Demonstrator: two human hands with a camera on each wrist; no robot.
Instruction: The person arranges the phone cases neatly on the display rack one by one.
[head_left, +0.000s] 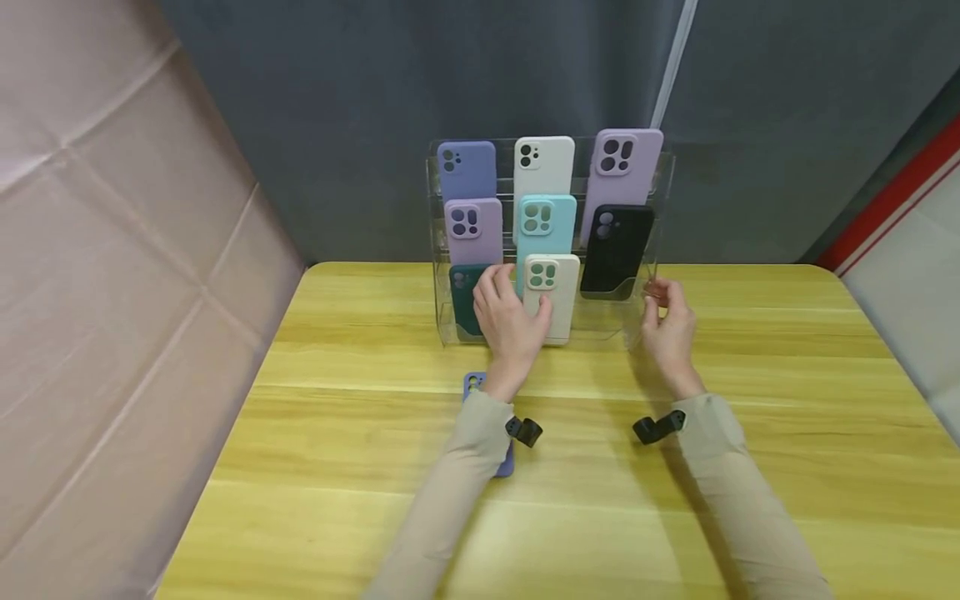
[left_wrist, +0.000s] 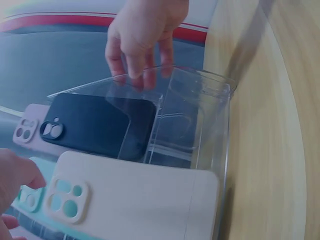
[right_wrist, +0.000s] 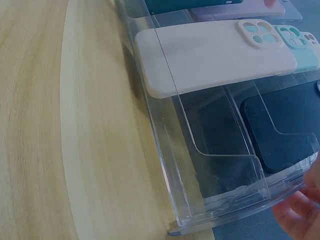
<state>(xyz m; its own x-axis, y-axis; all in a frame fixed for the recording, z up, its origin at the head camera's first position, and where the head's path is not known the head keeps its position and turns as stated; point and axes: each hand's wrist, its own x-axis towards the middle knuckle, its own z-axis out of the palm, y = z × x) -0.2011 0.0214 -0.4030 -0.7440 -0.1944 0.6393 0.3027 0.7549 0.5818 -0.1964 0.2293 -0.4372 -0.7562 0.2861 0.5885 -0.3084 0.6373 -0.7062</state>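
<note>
A clear stepped display rack (head_left: 600,321) holds phone cases in three rows. My left hand (head_left: 510,321) is at its front, fingers spread before the dark green phone case (head_left: 465,300) and thumb over the cream phone case (head_left: 562,308). In the left wrist view, those fingers (left_wrist: 15,175) show beside the turquoise phone case (left_wrist: 33,197). With my right hand (head_left: 670,329) I grip the rack's right side panel; its fingers (right_wrist: 292,215) lie along the clear edge, close to the black phone case (right_wrist: 280,130). The front right slot has no case in it.
Flat on the wooden table (head_left: 360,417), a blue-violet phone case (head_left: 504,465) lies partly under my left forearm. Higher in the rack stand blue, white (head_left: 543,171) and lilac cases. A grey curtain (head_left: 360,125) hangs behind the table.
</note>
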